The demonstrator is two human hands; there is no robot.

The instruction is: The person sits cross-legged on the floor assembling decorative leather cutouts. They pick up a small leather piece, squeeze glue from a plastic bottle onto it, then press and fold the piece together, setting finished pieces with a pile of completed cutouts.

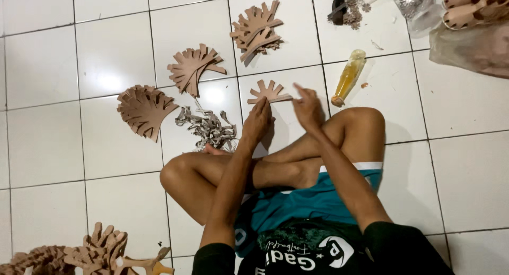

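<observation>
Right now you're pinching a tan, fan-shaped slotted cardboard cutout [269,91] between left hand [257,121] and right hand [307,109], steadying it above the white tiled floor [63,68].

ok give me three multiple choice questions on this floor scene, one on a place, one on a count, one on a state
1. Where does the glue bottle lie?
A. right of the hands, on the tiled floor
B. on the lap
C. under the scrap pile

2. How many stacks of tan cutouts lie beyond the knees?
A. one
B. three
C. six

3. What state is the tan cutout at the hands in?
A. lying untouched
B. held up by both hands
C. folded shut

Answers:
1 A, it lies on a tile beside the right hand.
2 B, stacks at.
3 B, the left hand and the right hand pinch it.
</observation>
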